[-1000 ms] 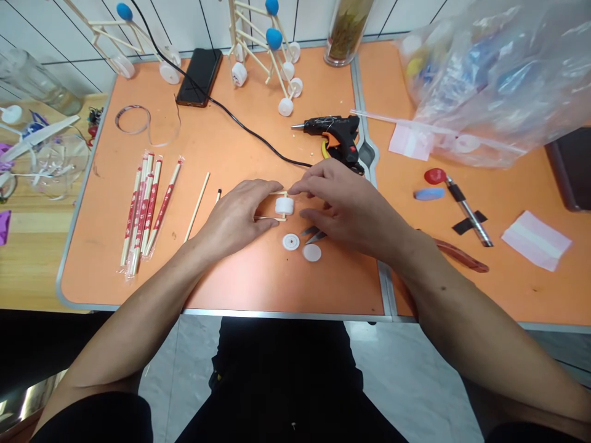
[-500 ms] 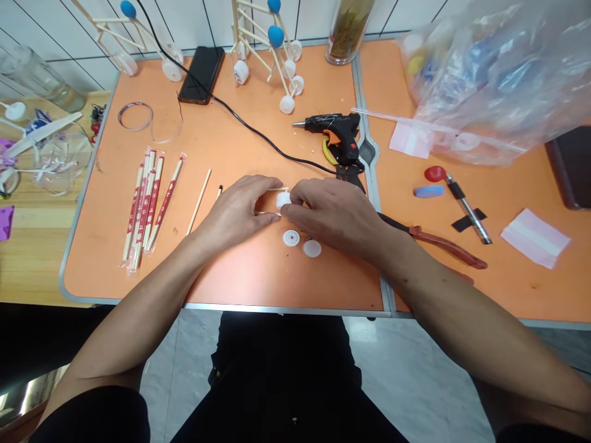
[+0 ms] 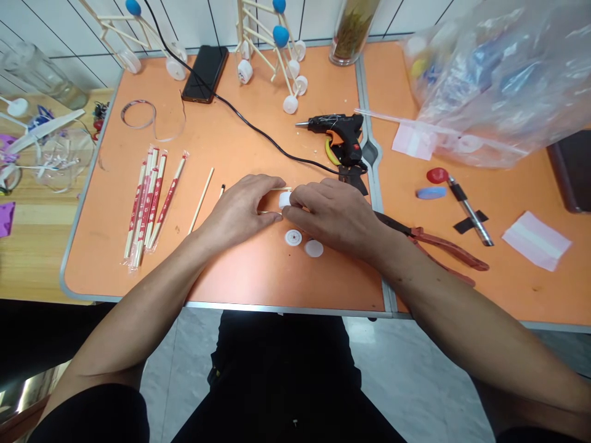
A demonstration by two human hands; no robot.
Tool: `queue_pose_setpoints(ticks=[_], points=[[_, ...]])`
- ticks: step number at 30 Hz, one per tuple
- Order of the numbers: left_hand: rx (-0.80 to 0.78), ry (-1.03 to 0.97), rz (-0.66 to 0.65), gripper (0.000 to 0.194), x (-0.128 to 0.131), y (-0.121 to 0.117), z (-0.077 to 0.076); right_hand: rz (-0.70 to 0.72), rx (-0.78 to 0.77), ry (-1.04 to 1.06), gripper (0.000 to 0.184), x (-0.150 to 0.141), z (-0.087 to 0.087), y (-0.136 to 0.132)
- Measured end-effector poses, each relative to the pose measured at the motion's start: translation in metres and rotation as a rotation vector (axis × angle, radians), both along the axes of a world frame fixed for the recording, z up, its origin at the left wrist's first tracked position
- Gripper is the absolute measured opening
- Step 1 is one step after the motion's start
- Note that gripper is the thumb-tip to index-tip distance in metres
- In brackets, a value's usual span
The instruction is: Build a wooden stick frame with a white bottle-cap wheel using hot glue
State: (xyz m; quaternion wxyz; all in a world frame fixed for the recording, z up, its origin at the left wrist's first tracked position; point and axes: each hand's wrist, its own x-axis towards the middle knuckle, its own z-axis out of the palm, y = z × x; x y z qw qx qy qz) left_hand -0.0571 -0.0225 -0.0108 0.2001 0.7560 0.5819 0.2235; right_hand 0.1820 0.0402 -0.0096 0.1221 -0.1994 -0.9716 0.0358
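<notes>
My left hand [image 3: 244, 206] is closed in a wide pinch on thin wooden sticks [image 3: 268, 213], whose ends show between thumb and forefinger. From the other side my right hand [image 3: 332, 212] grips a small white plastic cap [image 3: 284, 199] between thumb and fingers, right by the stick ends. Much of the sticks is covered by my hands, so how they join the cap cannot be seen. Just below my right fingers lie a white ringed disc [image 3: 293, 237] and a plain white disc [image 3: 314, 248].
A glue gun [image 3: 339, 132] with a black cable lies behind my right hand. Pliers [image 3: 450, 247] rest under my right forearm. Wrapped chopsticks [image 3: 150, 203] lie at left. Stick models [image 3: 277, 61] with white wheels, a phone [image 3: 205, 74] and a plastic bag [image 3: 498, 80] are at the back.
The whole view has shifted a little, so things appear slightly further right. Both hands keep nearly the same grip and place around the sticks and the cap.
</notes>
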Motion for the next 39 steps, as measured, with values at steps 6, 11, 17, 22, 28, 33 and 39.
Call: queue_pose_setpoints(ticks=[6, 11, 17, 22, 28, 33, 39], points=[[-0.006, 0.008, -0.003, 0.043, 0.0, 0.0, 0.0, -0.009, -0.073, 0.032, 0.033, -0.002, 0.004, 0.0], [0.008, -0.007, -0.016, 0.043, 0.001, -0.001, 0.001, -0.028, -0.123, 0.058, 0.033, -0.001, 0.002, 0.001], [0.019, -0.033, 0.048, 0.046, 0.003, -0.002, 0.002, -0.221, -0.366, 0.369, 0.019, 0.003, 0.008, -0.007], [0.139, -0.034, 0.152, 0.046, 0.005, -0.001, 0.004, -0.544, -0.795, 0.576, 0.009, -0.002, 0.023, -0.012], [0.25, 0.002, 0.212, 0.05, 0.009, -0.006, 0.01, -0.566, -1.205, 0.627, 0.019, -0.008, 0.022, -0.009], [0.29, 0.042, 0.216, 0.05, 0.01, -0.008, 0.011, -0.585, -1.308, 0.644, 0.027, -0.012, 0.022, -0.011], [0.361, 0.111, 0.205, 0.047, 0.012, -0.009, 0.006, -0.594, -1.315, 0.665, 0.029, -0.016, 0.024, -0.012]])
